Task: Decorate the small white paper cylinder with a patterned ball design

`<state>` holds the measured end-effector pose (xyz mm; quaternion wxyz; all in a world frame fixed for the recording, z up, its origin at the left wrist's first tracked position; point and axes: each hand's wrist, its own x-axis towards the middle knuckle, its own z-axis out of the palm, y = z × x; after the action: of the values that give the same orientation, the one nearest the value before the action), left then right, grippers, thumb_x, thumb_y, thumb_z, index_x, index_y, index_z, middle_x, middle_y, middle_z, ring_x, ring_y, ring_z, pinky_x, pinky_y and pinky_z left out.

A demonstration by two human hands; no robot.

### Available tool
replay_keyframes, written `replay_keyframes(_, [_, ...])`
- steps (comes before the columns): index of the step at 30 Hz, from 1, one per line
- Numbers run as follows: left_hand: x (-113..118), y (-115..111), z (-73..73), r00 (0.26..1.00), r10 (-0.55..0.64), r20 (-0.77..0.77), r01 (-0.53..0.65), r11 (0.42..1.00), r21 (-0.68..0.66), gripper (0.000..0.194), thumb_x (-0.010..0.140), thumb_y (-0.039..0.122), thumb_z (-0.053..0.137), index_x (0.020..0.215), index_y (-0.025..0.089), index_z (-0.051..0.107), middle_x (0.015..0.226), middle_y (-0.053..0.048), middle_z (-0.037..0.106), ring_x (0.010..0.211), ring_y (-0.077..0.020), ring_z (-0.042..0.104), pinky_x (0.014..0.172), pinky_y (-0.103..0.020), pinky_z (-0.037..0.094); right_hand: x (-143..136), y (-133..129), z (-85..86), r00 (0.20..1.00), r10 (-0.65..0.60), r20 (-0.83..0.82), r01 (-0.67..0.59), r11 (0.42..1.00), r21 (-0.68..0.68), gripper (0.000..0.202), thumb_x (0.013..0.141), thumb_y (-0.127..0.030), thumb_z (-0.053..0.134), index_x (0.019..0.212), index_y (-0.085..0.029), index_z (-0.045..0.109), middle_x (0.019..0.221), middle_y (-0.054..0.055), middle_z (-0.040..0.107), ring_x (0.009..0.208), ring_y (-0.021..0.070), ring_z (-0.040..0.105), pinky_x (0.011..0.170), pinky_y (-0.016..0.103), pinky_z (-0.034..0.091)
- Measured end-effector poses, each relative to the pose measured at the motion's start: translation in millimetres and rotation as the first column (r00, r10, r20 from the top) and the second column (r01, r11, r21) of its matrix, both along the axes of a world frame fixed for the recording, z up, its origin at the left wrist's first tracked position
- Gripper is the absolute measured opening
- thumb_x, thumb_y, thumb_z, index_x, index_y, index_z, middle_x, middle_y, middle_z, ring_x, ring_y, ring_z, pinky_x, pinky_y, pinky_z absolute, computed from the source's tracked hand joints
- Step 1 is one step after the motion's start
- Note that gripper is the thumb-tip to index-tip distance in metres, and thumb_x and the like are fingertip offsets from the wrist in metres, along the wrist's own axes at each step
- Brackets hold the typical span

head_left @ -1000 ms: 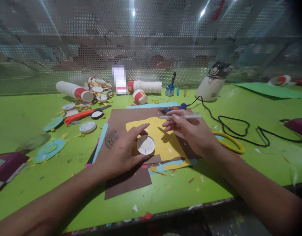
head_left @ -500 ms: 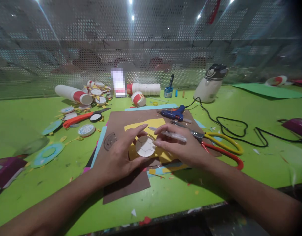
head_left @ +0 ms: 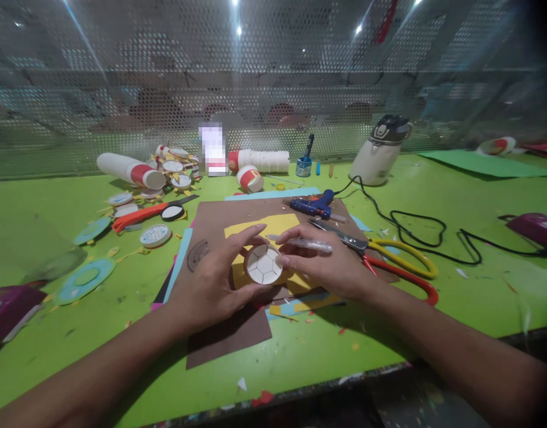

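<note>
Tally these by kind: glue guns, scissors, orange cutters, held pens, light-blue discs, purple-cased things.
Glue gun: 1
Scissors: 1
Orange cutter: 1
Pen in the right hand: 1
Light-blue discs: 2
Purple-cased things: 2
Total: 8

Your green table (head_left: 162, 386) bears brown paper (head_left: 229, 348) near the middle, with paper scraps (head_left: 242, 384) strewn in front. On your left lie a knife (head_left: 142, 217), two blue discs (head_left: 84, 282) and a purple tool (head_left: 15, 310). Toward the back you have two cup stacks (head_left: 124, 169), with a single cup (head_left: 250, 178) by the right-hand one, then an ink jar (head_left: 304, 167) and a kettle (head_left: 372, 161). A black cord (head_left: 443, 226) winds across your right, and a green sheet (head_left: 483, 164) lies beyond it.
</note>
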<state>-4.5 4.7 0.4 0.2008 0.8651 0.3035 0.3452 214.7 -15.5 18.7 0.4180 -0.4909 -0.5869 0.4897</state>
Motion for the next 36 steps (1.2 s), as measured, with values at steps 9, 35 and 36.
replay_keyframes(9, [0, 3, 0.1, 0.998, 0.013, -0.054, -0.014, 1.0, -0.009, 0.071, 0.085, 0.034, 0.07, 0.145, 0.03, 0.032, 0.133, -0.009, 0.059, 0.127, -0.0275, 0.053, 0.106, -0.046, 0.045, 0, 1, 0.2, 1.0, 0.008, 0.017, -0.008, 1.0, 0.016, 0.021, 0.073, -0.028, 0.072, 0.091, -0.02, 0.064, 0.076, -0.001, 0.065, 0.067, 0.0129, 0.058, 0.063, 0.027, 0.046])
replay_keyframes(35, [10, 6, 2.6, 0.97, 0.081, -0.227, -0.121, 0.979, -0.166, 0.047, 0.068, 0.037, 0.081, 0.105, 0.018, 0.058, 0.105, -0.007, 0.062, 0.095, -0.0264, 0.059, 0.082, -0.041, 0.05, 11, 14, -0.2, 0.968, -0.171, -0.185, 0.22, 0.93, 0.293, 0.031, 0.086, -0.044, 0.065, 0.101, -0.016, 0.069, 0.077, 0.002, 0.069, 0.067, 0.0134, 0.064, 0.07, 0.031, 0.053])
replay_keyframes(36, [10, 6, 1.8, 0.968, 0.083, -0.235, -0.123, 0.98, -0.159, 0.047, 0.068, 0.038, 0.081, 0.104, 0.018, 0.059, 0.105, -0.007, 0.062, 0.094, -0.0264, 0.059, 0.081, -0.041, 0.05, 11, 15, 1.7, 0.954, -0.189, -0.234, 0.252, 0.926, 0.281, 0.034, 0.084, -0.046, 0.068, 0.098, -0.015, 0.07, 0.075, 0.002, 0.068, 0.068, 0.0136, 0.063, 0.07, 0.031, 0.053])
